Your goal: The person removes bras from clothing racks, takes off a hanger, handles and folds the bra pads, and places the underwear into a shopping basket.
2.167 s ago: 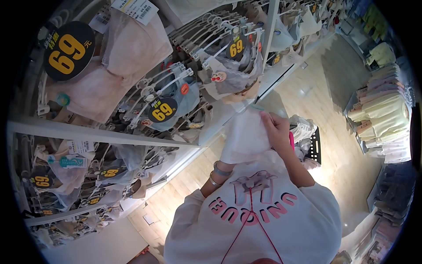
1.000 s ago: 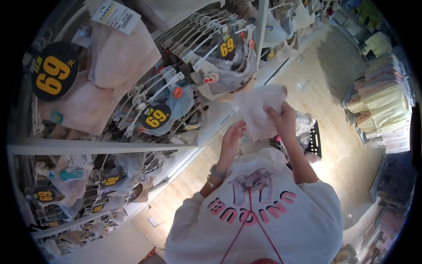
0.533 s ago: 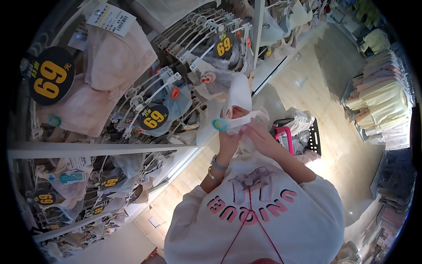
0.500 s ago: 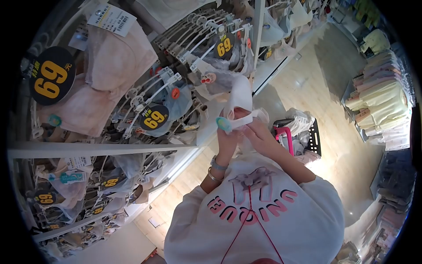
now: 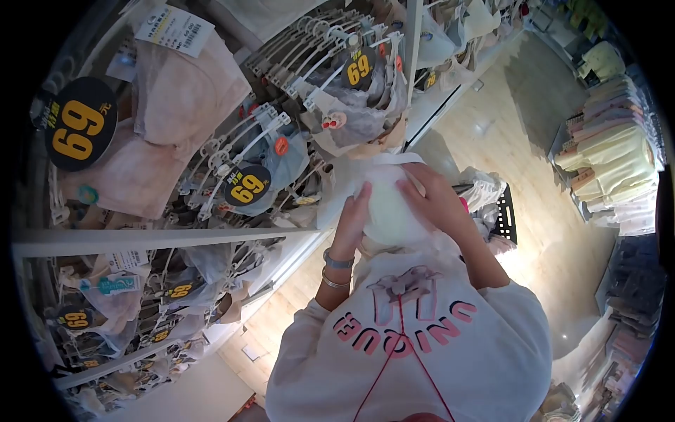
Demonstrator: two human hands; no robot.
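Note:
A white garment (image 5: pixel 388 207), pale and padded-looking, is spread between my two hands in front of my chest. My left hand (image 5: pixel 353 219) grips its left side, with a watch and a bangle on that wrist. On the right side my right hand (image 5: pixel 432 198) holds the same garment, its fingers bent over the top and edge. A white band of the cloth runs above the hands. Black baskets' contents and the nearest rack stand beyond the garment.
Racks of hanging bras (image 5: pixel 351 112) with round "69" signs (image 5: pixel 246 185) fill the left. A white shelf edge (image 5: pixel 162 240) crosses there. A black basket (image 5: pixel 505 216) with pale cloth stands on the wooden floor (image 5: pixel 492 133). Folded or hanging clothes (image 5: pixel 615 165) line the right.
The garment was bunched up with a teal tag showing; now it is spread out and the tag is out of sight. My right hand has moved up along its right side.

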